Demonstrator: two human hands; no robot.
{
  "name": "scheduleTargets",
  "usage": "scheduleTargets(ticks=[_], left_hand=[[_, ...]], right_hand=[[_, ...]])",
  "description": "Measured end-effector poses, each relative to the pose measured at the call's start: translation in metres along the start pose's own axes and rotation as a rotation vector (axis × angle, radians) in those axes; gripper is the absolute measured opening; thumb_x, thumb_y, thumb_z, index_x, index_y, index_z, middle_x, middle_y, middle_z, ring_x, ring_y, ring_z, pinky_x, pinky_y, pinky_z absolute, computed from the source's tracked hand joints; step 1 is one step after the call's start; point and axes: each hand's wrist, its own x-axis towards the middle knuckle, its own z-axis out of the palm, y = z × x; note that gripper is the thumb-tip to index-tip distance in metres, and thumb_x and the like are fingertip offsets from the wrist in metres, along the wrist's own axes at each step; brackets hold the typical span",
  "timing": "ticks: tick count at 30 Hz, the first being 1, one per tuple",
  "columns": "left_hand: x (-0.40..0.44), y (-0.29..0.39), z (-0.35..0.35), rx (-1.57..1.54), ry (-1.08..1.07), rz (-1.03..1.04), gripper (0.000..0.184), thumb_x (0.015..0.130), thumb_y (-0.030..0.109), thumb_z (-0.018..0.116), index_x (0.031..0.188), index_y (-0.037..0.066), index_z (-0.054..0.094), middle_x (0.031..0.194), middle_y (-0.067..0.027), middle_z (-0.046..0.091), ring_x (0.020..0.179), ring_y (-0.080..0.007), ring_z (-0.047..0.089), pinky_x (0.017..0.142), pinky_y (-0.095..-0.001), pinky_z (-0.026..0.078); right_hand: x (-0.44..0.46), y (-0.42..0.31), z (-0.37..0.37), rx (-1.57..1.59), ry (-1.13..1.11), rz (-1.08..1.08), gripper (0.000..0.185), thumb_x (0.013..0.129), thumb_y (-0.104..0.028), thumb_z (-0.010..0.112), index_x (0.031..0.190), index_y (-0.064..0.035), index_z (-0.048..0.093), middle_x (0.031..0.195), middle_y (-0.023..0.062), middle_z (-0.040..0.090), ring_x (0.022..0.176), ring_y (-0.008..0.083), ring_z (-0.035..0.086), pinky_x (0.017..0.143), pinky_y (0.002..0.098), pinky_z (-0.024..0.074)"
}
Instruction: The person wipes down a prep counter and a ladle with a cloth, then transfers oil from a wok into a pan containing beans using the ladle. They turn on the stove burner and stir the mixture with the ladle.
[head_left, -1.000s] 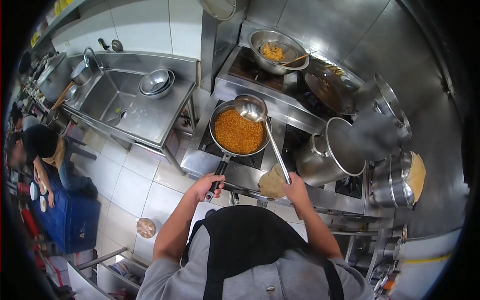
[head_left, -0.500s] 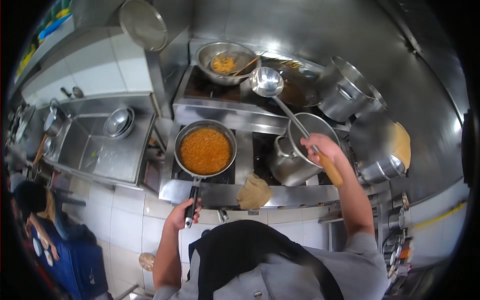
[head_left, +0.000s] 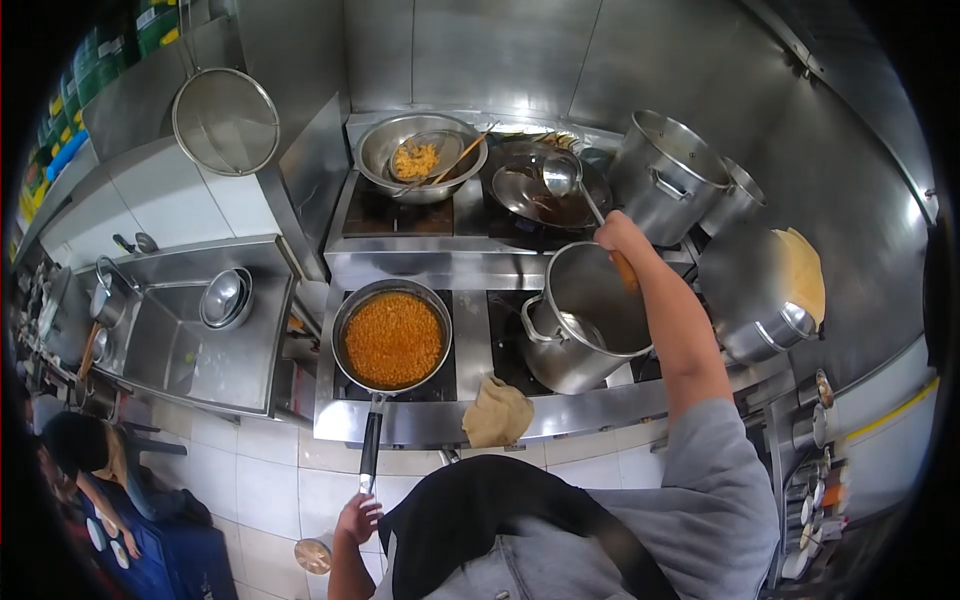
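Observation:
My right hand (head_left: 618, 232) grips the wooden handle of a long metal ladle (head_left: 592, 204). The ladle's bowl reaches over a wide, dark, shiny pan (head_left: 525, 195) at the back of the stove; whether they touch, I cannot tell. Below that forearm stands a tall steel pot (head_left: 568, 362) on the front burner. My left hand (head_left: 357, 518) is just beneath the end of the frying pan's black handle, fingers apart and apparently off it. The frying pan (head_left: 346, 372) sits on the front left burner, filled with orange-brown, grainy food (head_left: 393, 340).
A folded tan cloth (head_left: 497, 412) lies on the stove's front edge. Behind are a steel bowl with a strainer (head_left: 372, 150) and tall pots (head_left: 655, 185). A sink (head_left: 190, 350) is at left, below a hanging sieve (head_left: 226, 122). Another person (head_left: 85, 450) is at lower left.
My right hand has moved the ladle away and down, from above the tall pot to the back pan. My left hand has slid back off the frying pan's handle. The view has shifted.

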Motion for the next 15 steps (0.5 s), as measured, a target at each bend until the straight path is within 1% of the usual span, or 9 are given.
scheduleTargets(ticks=[2, 3, 5, 7, 9, 12, 13, 14, 15], left_hand=[[0.001, -0.021, -0.020, 0.055, 0.086, -0.104, 0.064, 0.104, 0.054, 0.052, 0.149, 0.009, 0.046, 0.133, -0.0187, 0.059, 0.119, -0.0350, 0.059, 0.095, -0.0532, 0.049], [-0.004, -0.025, -0.025, 0.058, 0.087, -0.102, 0.064, 0.104, 0.054, 0.052, 0.149, 0.009, 0.046, 0.133, -0.0187, 0.059, 0.119, -0.0350, 0.059, 0.095, -0.0532, 0.049], [-0.015, -0.032, -0.031, 0.175, 0.147, -0.167, 0.072, 0.104, 0.052, 0.053, 0.156, 0.006, 0.035, 0.147, -0.0246, 0.050, 0.127, -0.0417, 0.055, 0.099, -0.0554, 0.050], [-0.018, -0.034, -0.033, 0.209, 0.159, -0.170, 0.072, 0.104, 0.050, 0.053, 0.156, 0.005, 0.035, 0.149, -0.0261, 0.048, 0.130, -0.0433, 0.054, 0.099, -0.0556, 0.051], [-0.015, -0.034, -0.036, 0.243, 0.172, -0.174, 0.071, 0.104, 0.049, 0.053, 0.156, 0.003, 0.034, 0.151, -0.0277, 0.047, 0.132, -0.0450, 0.052, 0.099, -0.0559, 0.053], [-0.001, -0.026, -0.037, 0.260, 0.174, -0.168, 0.070, 0.104, 0.045, 0.054, 0.156, 0.003, 0.034, 0.151, -0.0291, 0.046, 0.132, -0.0456, 0.052, 0.097, -0.0548, 0.055], [0.003, -0.019, -0.034, 0.270, 0.171, -0.140, 0.070, 0.103, 0.044, 0.056, 0.156, 0.003, 0.035, 0.150, -0.0298, 0.047, 0.130, -0.0458, 0.053, 0.096, -0.0547, 0.055], [0.007, -0.013, -0.031, 0.281, 0.167, -0.112, 0.069, 0.103, 0.042, 0.057, 0.156, 0.003, 0.035, 0.148, -0.0305, 0.048, 0.128, -0.0460, 0.055, 0.095, -0.0545, 0.056], [0.011, -0.007, -0.029, 0.302, 0.184, -0.072, 0.065, 0.100, 0.039, 0.061, 0.150, 0.002, 0.042, 0.140, -0.0301, 0.054, 0.118, -0.0451, 0.061, 0.090, -0.0537, 0.058]], right_hand=[[0.008, -0.001, 0.004, -0.002, -0.008, 0.013, 0.032, 0.086, -0.008, 0.059, 0.106, 0.0133, 0.070, 0.083, 0.0252, 0.073, 0.067, 0.0362, 0.074, 0.061, 0.0466, 0.0578], [0.011, 0.000, 0.006, -0.009, -0.016, 0.025, 0.032, 0.086, -0.008, 0.060, 0.106, 0.0125, 0.071, 0.083, 0.0245, 0.073, 0.068, 0.0359, 0.074, 0.061, 0.0470, 0.0578], [0.015, -0.002, 0.008, 0.002, -0.060, 0.043, 0.030, 0.085, -0.011, 0.062, 0.103, 0.0107, 0.071, 0.083, 0.0223, 0.072, 0.066, 0.0333, 0.073, 0.058, 0.0459, 0.0568], [0.022, -0.003, 0.011, 0.009, -0.105, 0.058, 0.028, 0.085, -0.014, 0.065, 0.100, 0.0089, 0.071, 0.083, 0.0201, 0.071, 0.063, 0.0308, 0.072, 0.056, 0.0447, 0.0559], [0.036, 0.001, 0.017, 0.120, -0.204, 0.091, 0.019, 0.084, -0.012, 0.066, 0.093, 0.0048, 0.069, 0.076, 0.0156, 0.068, 0.057, 0.0274, 0.067, 0.053, 0.0442, 0.0543], [0.064, 0.018, 0.021, 0.306, -0.352, 0.066, 0.011, 0.084, -0.010, 0.064, 0.079, -0.0001, 0.063, 0.070, 0.0135, 0.064, 0.056, 0.0249, 0.063, 0.053, 0.0403, 0.0531], [0.063, 0.018, 0.020, 0.308, -0.349, 0.066, 0.011, 0.084, -0.010, 0.064, 0.079, -0.0001, 0.063, 0.070, 0.0135, 0.064, 0.056, 0.0249, 0.063, 0.053, 0.0403, 0.0531], [0.061, 0.018, 0.020, 0.496, -0.415, 0.111, 0.010, 0.085, -0.009, 0.064, 0.079, -0.0022, 0.061, 0.065, 0.0092, 0.059, 0.051, 0.0202, 0.058, 0.049, 0.0351, 0.0509], [0.058, 0.019, 0.020, 0.684, -0.480, 0.156, 0.010, 0.086, -0.008, 0.065, 0.078, -0.0043, 0.060, 0.060, 0.0050, 0.054, 0.046, 0.0156, 0.052, 0.045, 0.0299, 0.0487]])
